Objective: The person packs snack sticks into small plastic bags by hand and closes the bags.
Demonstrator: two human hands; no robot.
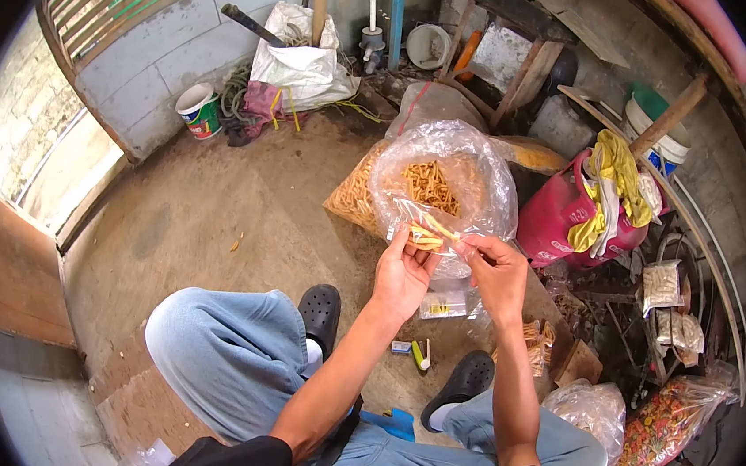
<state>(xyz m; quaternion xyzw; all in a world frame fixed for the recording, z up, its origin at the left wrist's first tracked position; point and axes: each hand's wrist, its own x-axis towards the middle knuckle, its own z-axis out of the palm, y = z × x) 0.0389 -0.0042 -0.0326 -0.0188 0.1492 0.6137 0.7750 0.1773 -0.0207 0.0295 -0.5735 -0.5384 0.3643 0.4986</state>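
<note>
A small clear plastic bag (427,236) with yellow stick-shaped snacks in it is between my two hands. My left hand (403,280) is closed on its left side, thumb on top and fingers curled below. At the bag's right end my right hand (497,275) pinches the plastic with thumb and fingers. Just beyond them stands a large clear plastic sack (496,168), its mouth open, holding brown snack sticks (431,187). Below the hands lies a pack of clear plastic (444,305). A green stapler (421,355) and a small blue box (401,347) are on the floor between my shoes.
A pink gas cylinder (561,210) draped with yellow cloth stands right of the sack. Bagged colourful snacks (671,423) and a crumpled clear bag (590,413) lie at lower right. A paint bucket (199,111) and a white sack (299,62) stand along the back wall.
</note>
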